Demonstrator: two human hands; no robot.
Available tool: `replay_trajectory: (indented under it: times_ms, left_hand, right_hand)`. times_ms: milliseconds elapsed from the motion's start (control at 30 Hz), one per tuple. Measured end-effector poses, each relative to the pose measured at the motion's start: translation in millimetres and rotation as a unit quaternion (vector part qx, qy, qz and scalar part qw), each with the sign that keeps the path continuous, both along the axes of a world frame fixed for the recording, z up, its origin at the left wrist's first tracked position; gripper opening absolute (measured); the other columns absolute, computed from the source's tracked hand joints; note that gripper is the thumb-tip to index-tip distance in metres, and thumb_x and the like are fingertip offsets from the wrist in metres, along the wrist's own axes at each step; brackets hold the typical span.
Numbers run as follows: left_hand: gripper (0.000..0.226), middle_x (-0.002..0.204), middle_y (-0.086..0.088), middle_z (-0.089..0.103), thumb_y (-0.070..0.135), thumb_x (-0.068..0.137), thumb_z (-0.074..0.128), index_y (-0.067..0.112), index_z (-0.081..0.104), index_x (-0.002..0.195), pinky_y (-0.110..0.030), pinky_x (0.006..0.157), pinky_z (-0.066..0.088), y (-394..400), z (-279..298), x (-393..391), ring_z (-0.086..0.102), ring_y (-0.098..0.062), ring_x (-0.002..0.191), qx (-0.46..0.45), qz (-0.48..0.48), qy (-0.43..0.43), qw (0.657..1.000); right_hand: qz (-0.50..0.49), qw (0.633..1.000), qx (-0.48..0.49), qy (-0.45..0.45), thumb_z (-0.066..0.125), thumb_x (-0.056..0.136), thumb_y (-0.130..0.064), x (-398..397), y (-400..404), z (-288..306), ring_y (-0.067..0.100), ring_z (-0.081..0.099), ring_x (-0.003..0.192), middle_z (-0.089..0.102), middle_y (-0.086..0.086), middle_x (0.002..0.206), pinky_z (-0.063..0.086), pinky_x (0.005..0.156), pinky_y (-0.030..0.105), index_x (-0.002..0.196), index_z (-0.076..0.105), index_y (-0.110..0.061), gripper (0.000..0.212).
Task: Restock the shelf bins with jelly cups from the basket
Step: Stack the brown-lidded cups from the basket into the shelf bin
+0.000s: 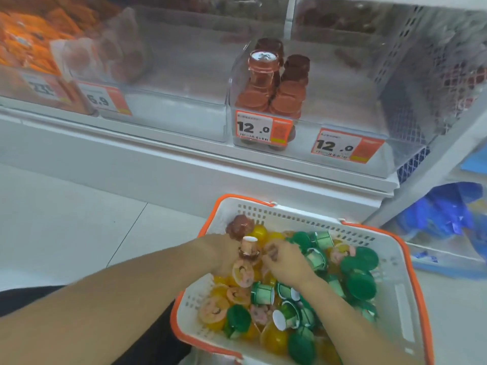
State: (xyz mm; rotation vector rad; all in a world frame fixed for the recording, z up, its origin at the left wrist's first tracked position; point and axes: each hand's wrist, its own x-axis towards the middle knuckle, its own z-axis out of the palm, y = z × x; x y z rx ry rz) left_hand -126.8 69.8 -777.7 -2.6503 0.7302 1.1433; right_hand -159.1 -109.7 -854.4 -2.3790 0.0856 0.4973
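1. A white basket with an orange rim stands on the pale floor tiles just in front of the lowest shelf, and both of the person's bare forearms reach into its far left corner
2. The basket is heaped with jelly cups: green ones fill mostly the right side, yellow ones lie at the left and front, and some show pink printed lids
3. The left hand has its fingers curled round a brown jelly cup, which sits upright between the two hands with its pale lid on top
4. A darker brown jelly cup lies just beyond that hand, against the basket's back wall
5. The right hand is curled, knuckles up, its fingertips close beside the held cup; whether it grips anything cannot be told from this view
6. On the shelf above, a clear plastic bin holds stacked brown jelly cups crowded at its left end, the rest of the bin showing only its bare floor
7. Two orange price tags reading 12.0 hang on that bin's front edge
8. Further left sit a blurred clear bin and orange packets, each with its own price tag below
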Motion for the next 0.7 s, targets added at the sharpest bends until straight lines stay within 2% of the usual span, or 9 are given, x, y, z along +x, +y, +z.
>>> replay_trajectory:
  times_ms: [67, 167, 200, 300, 433, 500, 567, 633, 700]
  left_hand:
    - [0.054, 0.139, -0.015, 0.045, 0.022, 0.095, 0.051, 0.015, 0.037, 0.146, -0.044, 0.104, 0.038, -8, -30, -2, 0.046, -0.033, 0.128, 0.014, 0.004, -0.06, 0.998]
    - [0.064, 0.139, -0.012, 0.04, 0.031, 0.091, 0.054, 0.016, 0.03, 0.148, -0.049, 0.103, 0.038, -30, -70, -7, 0.043, -0.032, 0.13, -0.077, 0.089, -0.135, 0.984]
    - [0.069, 0.143, -0.013, 0.037, 0.029, 0.09, 0.055, 0.014, 0.025, 0.151, -0.049, 0.104, 0.039, -35, -80, -5, 0.041, -0.032, 0.132, -0.105, 0.12, -0.152, 0.975]
    - [0.08, 0.155, -0.016, 0.018, 0.021, 0.088, 0.058, 0.016, 0.015, 0.154, -0.047, 0.113, 0.034, -40, -100, 9, 0.027, -0.036, 0.141, -0.16, 0.168, -0.161, 0.959]
    - [0.077, 0.159, -0.012, 0.012, 0.019, 0.087, 0.058, 0.021, 0.02, 0.154, -0.043, 0.121, 0.021, -35, -117, 35, 0.016, -0.036, 0.146, -0.188, 0.187, -0.139, 0.954]
    - [0.073, 0.16, -0.009, 0.012, 0.018, 0.087, 0.057, 0.023, 0.025, 0.153, -0.044, 0.12, 0.024, -26, -124, 45, 0.021, -0.036, 0.145, -0.213, 0.207, -0.124, 0.947]
    - [0.072, 0.158, -0.007, 0.017, 0.014, 0.087, 0.056, 0.022, 0.028, 0.153, -0.042, 0.115, 0.034, -18, -127, 52, 0.037, -0.034, 0.139, -0.242, 0.221, -0.109, 0.939]
    - [0.074, 0.156, -0.006, 0.023, 0.011, 0.089, 0.058, 0.02, 0.025, 0.155, -0.039, 0.108, 0.042, -12, -128, 58, 0.048, -0.032, 0.13, -0.235, 0.216, -0.107, 0.942]
    - [0.073, 0.15, -0.009, 0.033, 0.016, 0.09, 0.063, 0.017, 0.026, 0.154, -0.037, 0.106, 0.044, -9, -129, 59, 0.051, -0.031, 0.126, -0.218, 0.22, -0.139, 0.941]
  right_hand:
    - [0.013, 1.0, -0.018, -0.017, 0.062, 0.088, -0.017, 2, 4, -8, 0.016, 0.062, 0.08, 0.067, -0.002, 0.085, 0.052, 0.073, 0.029, 0.094, 0.065, -0.019, 0.007]
    - [0.041, 0.996, -0.056, -0.063, 0.059, 0.083, -0.016, 14, 11, -14, 0.026, 0.059, 0.077, 0.063, 0.002, 0.079, 0.048, 0.065, 0.031, 0.076, 0.057, -0.02, 0.008]
    - [0.042, 0.995, -0.062, -0.071, 0.059, 0.081, -0.016, 18, 12, -16, 0.028, 0.062, 0.078, 0.066, 0.004, 0.081, 0.051, 0.065, 0.034, 0.079, 0.06, -0.018, 0.002]
    - [0.025, 0.997, -0.056, -0.056, 0.061, 0.075, -0.02, 27, 11, -32, 0.027, 0.067, 0.082, 0.072, 0.004, 0.093, 0.058, 0.07, 0.041, 0.101, 0.066, -0.021, 0.026]
    - [0.079, 0.99, -0.1, -0.051, 0.071, 0.073, -0.03, 34, 18, -44, 0.03, 0.065, 0.096, 0.064, 0.006, 0.117, 0.058, 0.08, 0.044, 0.129, 0.05, -0.025, 0.06]
    - [0.108, 0.985, -0.118, -0.059, 0.074, 0.076, -0.033, 34, 27, -51, 0.031, 0.063, 0.1, 0.056, 0.005, 0.124, 0.056, 0.081, 0.044, 0.134, 0.047, -0.026, 0.064]
    - [0.128, 0.977, -0.149, -0.078, 0.073, 0.079, -0.029, 29, 32, -61, 0.03, 0.064, 0.098, 0.052, 0.002, 0.126, 0.057, 0.075, 0.043, 0.133, 0.047, -0.028, 0.059]
    - [0.126, 0.97, -0.182, -0.105, 0.074, 0.079, -0.021, 24, 31, -66, 0.028, 0.065, 0.095, 0.051, 0.0, 0.127, 0.057, 0.069, 0.039, 0.131, 0.047, -0.028, 0.059]
    - [0.12, 0.967, -0.194, -0.116, 0.075, 0.078, -0.015, 21, 27, -64, 0.027, 0.065, 0.097, 0.052, 0.0, 0.125, 0.053, 0.071, 0.037, 0.128, 0.048, -0.024, 0.057]
